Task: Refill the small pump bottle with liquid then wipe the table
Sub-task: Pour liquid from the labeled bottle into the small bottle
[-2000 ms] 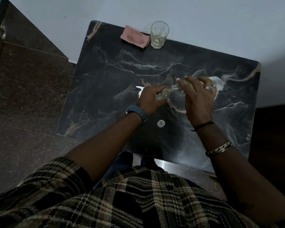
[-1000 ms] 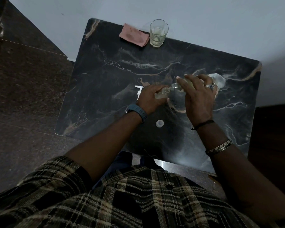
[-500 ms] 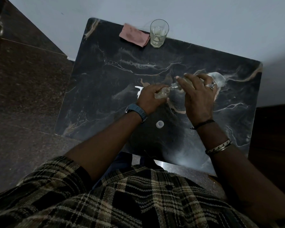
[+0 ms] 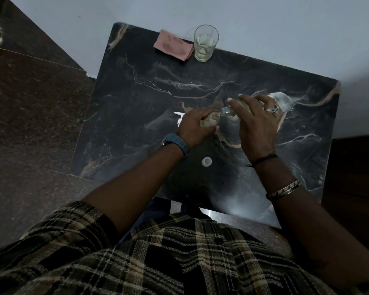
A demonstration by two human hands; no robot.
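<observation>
Pouring at frame centre: left hand (image 4: 195,124) gripping small pump bottle (image 4: 209,121) upright over tabletop (image 4: 136,103), right hand (image 4: 256,122) clasping tilted refill bottle (image 4: 283,102), necks meeting to limit spills.

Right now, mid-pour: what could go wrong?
1. The larger bottle is tipped neck to neck into the small bottle; both openings are narrow, so liquid may spill onto the table.
2. The loose white cap lies between the forearms and could get knocked off.
3. The pink cloth lies at the far edge, a long reach.
</observation>
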